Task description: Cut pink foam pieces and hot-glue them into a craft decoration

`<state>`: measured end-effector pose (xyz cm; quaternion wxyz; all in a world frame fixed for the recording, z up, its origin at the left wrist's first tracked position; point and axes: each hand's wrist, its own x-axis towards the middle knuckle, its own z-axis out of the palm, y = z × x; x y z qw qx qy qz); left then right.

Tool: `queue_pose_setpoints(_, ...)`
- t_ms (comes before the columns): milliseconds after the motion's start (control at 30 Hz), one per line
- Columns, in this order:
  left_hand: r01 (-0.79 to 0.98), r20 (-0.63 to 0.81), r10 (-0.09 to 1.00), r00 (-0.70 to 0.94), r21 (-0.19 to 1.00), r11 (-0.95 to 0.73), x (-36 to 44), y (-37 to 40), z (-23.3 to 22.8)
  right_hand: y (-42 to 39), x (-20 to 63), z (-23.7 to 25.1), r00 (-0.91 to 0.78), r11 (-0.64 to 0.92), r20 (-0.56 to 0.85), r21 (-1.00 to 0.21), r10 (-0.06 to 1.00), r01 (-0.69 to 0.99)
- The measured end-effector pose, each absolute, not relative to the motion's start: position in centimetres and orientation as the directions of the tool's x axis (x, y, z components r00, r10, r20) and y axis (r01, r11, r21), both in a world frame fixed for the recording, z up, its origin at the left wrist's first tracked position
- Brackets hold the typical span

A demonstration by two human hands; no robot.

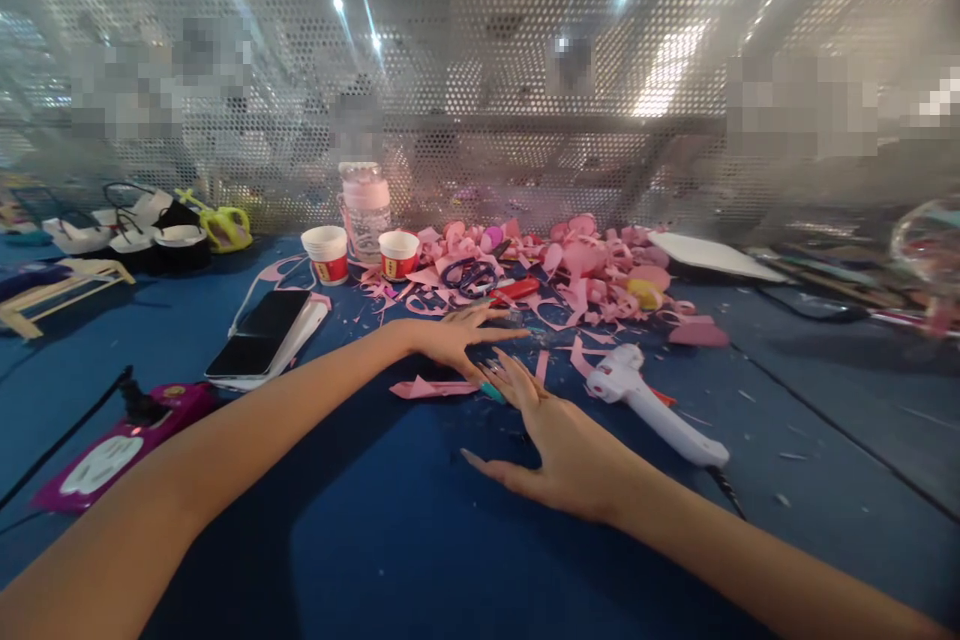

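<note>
My left hand (457, 335) lies flat on the blue table (390, 540), fingers stretched toward a heap of pink paper scraps (577, 270). My right hand (551, 435) hovers just behind it with fingers spread, its fingertips close to a small teal piece (492, 391) and a pink paper strip (431, 387). Neither hand holds anything. A white glue gun (652, 405) lies just right of my right hand. Purple-handled scissors (469, 274) and a red tool (516, 289) rest among the scraps.
Two red-and-white paper cups (327, 254) (398, 254) and a pink bottle (365, 205) stand at the back. A black phone (259, 332) lies to the left, a magenta device (120, 445) nearer. A perforated metal screen (480, 70) closes the far side.
</note>
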<state>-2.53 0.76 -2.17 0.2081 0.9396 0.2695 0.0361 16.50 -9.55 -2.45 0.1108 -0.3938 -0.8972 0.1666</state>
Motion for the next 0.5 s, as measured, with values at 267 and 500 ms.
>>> queue_pose_setpoints(267,0.504,-0.108,0.504,0.857,0.379,-0.776,-2.6,1.1,-2.4,-9.8,16.4,-0.6,-0.59,0.627,0.212,-0.28,0.779,0.727)
queue_pose_setpoints(500,0.467,-0.061,0.493,0.868,0.44,-0.767,-3.0,1.3,-2.7,-9.5,20.5,2.6,-0.164,0.124,0.271,0.161,0.948,0.979)
